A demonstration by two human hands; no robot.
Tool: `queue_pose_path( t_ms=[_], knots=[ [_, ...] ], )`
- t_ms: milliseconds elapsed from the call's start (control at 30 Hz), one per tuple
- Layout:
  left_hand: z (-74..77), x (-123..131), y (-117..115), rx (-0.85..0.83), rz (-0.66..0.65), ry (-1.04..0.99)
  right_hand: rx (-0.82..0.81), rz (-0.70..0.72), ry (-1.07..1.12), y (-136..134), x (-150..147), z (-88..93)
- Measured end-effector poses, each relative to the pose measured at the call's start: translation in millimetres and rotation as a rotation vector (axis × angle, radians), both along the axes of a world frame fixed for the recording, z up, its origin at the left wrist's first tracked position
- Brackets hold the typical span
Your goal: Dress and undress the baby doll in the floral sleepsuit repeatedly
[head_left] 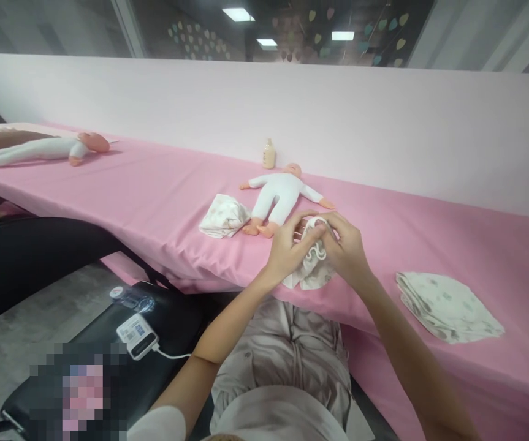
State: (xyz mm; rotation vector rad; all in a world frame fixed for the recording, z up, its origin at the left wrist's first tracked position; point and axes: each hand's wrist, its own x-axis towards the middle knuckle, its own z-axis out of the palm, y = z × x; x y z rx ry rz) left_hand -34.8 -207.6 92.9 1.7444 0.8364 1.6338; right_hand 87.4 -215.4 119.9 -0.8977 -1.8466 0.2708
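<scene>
Pink cloth covers the table (pixel 154 202), and we work right at its near edge. Our left hand (pixel 287 248) and right hand (pixel 344 248) both pinch a small white garment (pixel 312 263), fingers pressed into its bunched top. It hangs mostly upright, long axis twelve to six, its lower end on the table. At eleven o'clock lies the doll (pixel 280 196), feet toward us; bare pink cloth lies between us and the folded cloth (pixel 448 303) at four o'clock.
</scene>
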Motion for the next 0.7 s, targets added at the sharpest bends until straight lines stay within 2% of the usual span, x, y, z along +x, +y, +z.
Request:
queue_pose_path(
  t_ms=[133, 267, 367, 467, 533, 700],
  knots=[
    [-0.3, -3, 5, 0.14, 0.177, 0.218, 0.122, -0.171, -0.157, 4, 4, -10.1],
    [0.2, -11, 19, 0.24, 0.433, 0.493, 0.226, -0.333, -0.267, 7, 19, -24.8],
    [8.5, -23, 32, 0.286, 0.568, 0.609, 0.37, -0.514, -0.497, 1, 36, -33.0],
    [26.9, -39, 43, 0.327, 0.639, 0.625, 0.466, -0.63, -0.749, -9, 55, -34.1],
    [42.8, -48, 49, 0.347, 0.643, 0.604, 0.461, -0.651, -0.779, -15, 68, -28.1],
    [82.2, -62, 62, 0.394, 0.583, 0.526, 0.221, -0.61, -0.457, -25, 99, 10.7]
  ],
)
